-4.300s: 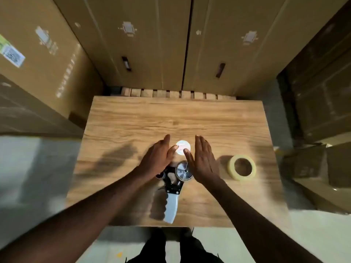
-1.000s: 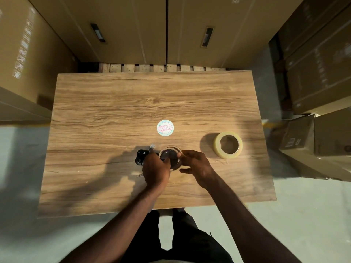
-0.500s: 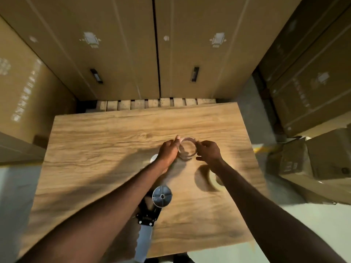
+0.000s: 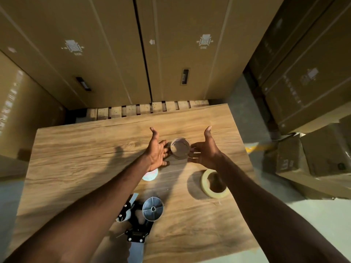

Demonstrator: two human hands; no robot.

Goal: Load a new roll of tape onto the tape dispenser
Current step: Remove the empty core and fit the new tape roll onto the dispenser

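The counter (image 4: 79, 149) is one in number, wood-grained, and carries everything under inspection; stacked cardboard cartons (image 4: 106, 50) stand beyond its far edge and to either side, too many and too cut off to count reliably. One tape dispenser (image 4: 140, 221) lies flat near the counter's front edge, well behind both hands toward the person, beside the left forearm; its round hub (image 4: 152, 208) shows bare, with no roll on it. One new roll of tape (image 4: 213, 184) lies flat under the right forearm, just behind the right hand, untouched. One empty core (image 4: 180, 150), a thin clear-looking ring, sits between the two hands, held up off the counter. The left hand (image 4: 157, 150) has its fingers spread, fingertips at the ring's left side; the right hand (image 4: 206, 150) is likewise spread, fingertips at the ring's right side, thumbs of both raised clear. Whether the ring is firmly pinched or merely balanced between the fingertips cannot be determined. One small round sticker or disc (image 4: 150, 175) lies just behind the left hand, partly covered by the wrist. Assessment: the hub is cleared, so removal appears complete; disposal of the core, fitting of the new roll and threading of the tape remain outstanding.
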